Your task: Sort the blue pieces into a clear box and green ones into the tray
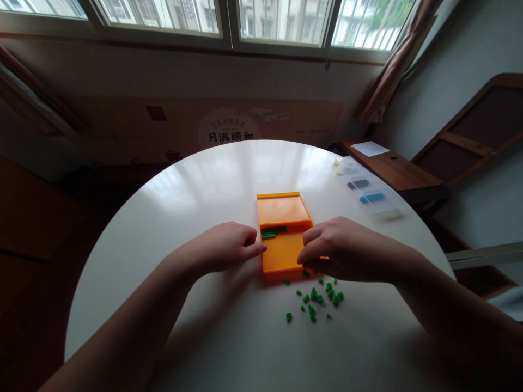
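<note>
An orange plastic tray [281, 256] with a raised back part lies on the white table. Small green toy bricks [268, 234] sit in a short row at the left of its lower section. At the tray's left edge is my left hand [229, 246], its fingers curled and the thumb tip on the rim. My right hand [333, 247] is over the tray's right edge, fingertips pinched together and pointing down; whatever is between them is hidden. Several loose green bricks [316, 296] are scattered in front of the tray, below my right hand.
Clear plastic bags [382, 204] with blue, dark and pale pieces lie on the right side of the round white table [196, 185]. Beyond the table's right edge stands a wooden desk [396, 166] with a paper sheet [370, 148] on it. Windows are at the back.
</note>
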### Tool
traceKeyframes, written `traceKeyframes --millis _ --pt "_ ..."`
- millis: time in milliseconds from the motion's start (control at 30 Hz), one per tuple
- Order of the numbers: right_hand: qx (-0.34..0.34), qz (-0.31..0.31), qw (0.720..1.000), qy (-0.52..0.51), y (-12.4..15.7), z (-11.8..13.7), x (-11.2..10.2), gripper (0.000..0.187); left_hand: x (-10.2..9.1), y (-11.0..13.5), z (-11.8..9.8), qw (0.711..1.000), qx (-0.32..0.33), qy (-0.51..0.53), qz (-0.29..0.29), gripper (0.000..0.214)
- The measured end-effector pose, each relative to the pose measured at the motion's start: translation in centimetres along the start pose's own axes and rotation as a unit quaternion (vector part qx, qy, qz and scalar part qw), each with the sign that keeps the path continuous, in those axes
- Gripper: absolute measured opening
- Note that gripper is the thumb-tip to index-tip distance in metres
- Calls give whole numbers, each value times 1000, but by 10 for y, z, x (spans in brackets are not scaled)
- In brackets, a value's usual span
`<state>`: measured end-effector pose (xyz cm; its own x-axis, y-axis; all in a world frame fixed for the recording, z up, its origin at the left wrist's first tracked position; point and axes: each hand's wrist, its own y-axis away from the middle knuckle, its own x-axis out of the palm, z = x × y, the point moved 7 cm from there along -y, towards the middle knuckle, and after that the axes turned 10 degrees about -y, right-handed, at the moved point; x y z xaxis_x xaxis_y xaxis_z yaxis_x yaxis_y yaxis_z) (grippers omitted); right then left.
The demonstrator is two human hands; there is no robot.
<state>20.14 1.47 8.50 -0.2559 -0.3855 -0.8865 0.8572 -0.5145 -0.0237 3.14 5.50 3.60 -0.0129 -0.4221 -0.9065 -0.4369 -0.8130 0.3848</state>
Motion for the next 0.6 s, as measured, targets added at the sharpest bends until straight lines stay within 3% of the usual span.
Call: traceKeyframes --millis 100,333,600 --pt "3 36 999 7 3 8 3 18 0 0 -1 1000 -2 5 4 49" --pt "-20 35 999 30 -9 23 20 19 -2 1 -2 1000 4 4 0 48" --pt "-7 48 998 46 -17 21 33 18 -2 1 -1 1000 6 -10 -8 50"
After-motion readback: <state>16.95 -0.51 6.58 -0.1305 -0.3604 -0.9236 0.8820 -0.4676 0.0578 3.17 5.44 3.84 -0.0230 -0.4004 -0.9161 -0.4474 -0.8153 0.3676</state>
